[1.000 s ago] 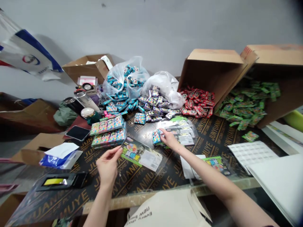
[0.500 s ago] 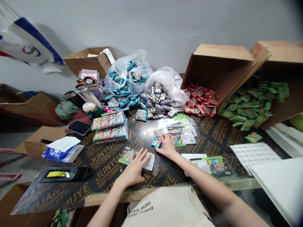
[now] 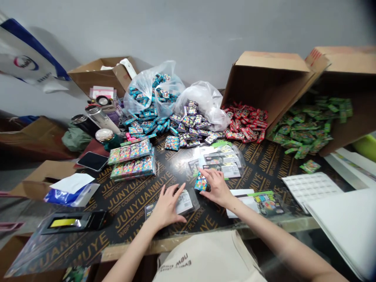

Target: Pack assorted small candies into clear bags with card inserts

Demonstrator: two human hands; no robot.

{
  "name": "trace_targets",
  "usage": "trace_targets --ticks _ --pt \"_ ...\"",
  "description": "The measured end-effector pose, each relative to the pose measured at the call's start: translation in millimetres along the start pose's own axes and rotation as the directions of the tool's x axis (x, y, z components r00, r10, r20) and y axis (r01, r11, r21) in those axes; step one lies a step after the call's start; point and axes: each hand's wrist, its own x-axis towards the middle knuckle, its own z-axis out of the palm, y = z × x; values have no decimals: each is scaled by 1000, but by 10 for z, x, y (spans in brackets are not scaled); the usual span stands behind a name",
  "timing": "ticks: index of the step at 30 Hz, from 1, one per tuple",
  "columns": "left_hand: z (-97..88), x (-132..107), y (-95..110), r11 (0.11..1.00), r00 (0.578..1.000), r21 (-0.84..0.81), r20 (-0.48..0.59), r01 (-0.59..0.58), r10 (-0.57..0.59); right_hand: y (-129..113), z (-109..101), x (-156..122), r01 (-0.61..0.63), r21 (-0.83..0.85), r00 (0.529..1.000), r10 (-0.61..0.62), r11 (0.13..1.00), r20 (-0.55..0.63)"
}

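Note:
My right hand (image 3: 217, 187) pinches a small blue printed packet (image 3: 200, 182) by its right side, just above the table. My left hand (image 3: 167, 208) has its fingers spread and lies over a clear plastic sleeve with a printed card (image 3: 184, 201), covering much of it. Beyond my right hand, several overlapping sleeved cards (image 3: 226, 159) are fanned out. To the right, under my right forearm, lies another green-and-black card (image 3: 268, 203). Stacked packs of small colourful packets (image 3: 133, 166) stand farther left.
Heaps of blue packets (image 3: 147, 117), purple packets (image 3: 194, 121) and red packets (image 3: 246, 120) line the back. Green packets (image 3: 305, 131) spill from a cardboard box (image 3: 346, 60). At left are a phone (image 3: 92, 161), flasks (image 3: 102, 117) and a black tape dispenser (image 3: 75, 222).
My right hand has moved slightly right and nearer with the blue packet, whose printed face now shows more. The left hand has shifted a little over the sleeve, covering the card's colourful end.

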Motion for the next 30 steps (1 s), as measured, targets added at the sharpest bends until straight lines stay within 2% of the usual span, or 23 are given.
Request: trace_targets --ticks 5,10,18,22,24,26,28,29,30 --pt "108 -134 -17 1000 999 11 -32 19 -19 -44 105 -55 30 32 995 -33 999 94" --pt "23 -61 -35 997 993 -72 -117 2 -10 -127 103 -121 101 161 977 -128 982 170" --pt "-33 36 -26 989 993 -127 -96 -73 61 -33 117 -24 210 356 942 -285 911 175" --pt "-57 71 -62 990 984 -136 -180 -31 6 -96 156 -81 123 343 987 -151 931 58" --pt "-68 93 -69 987 983 -161 -184 -17 -13 -134 146 -70 113 385 984 -158 916 88" --pt "-62 115 -67 983 985 -183 -170 -14 -18 -80 116 63 124 380 980 -173 917 97" --pt "-29 132 -66 981 986 -194 -165 -5 -27 125 73 344 47 270 999 -38 962 -38" --pt "0 136 -68 980 985 -198 -167 3 -37 283 48 525 -58 197 982 91 979 -164" --pt "34 136 -73 980 985 -201 -167 12 -46 468 23 720 -165 133 945 195 977 -261"
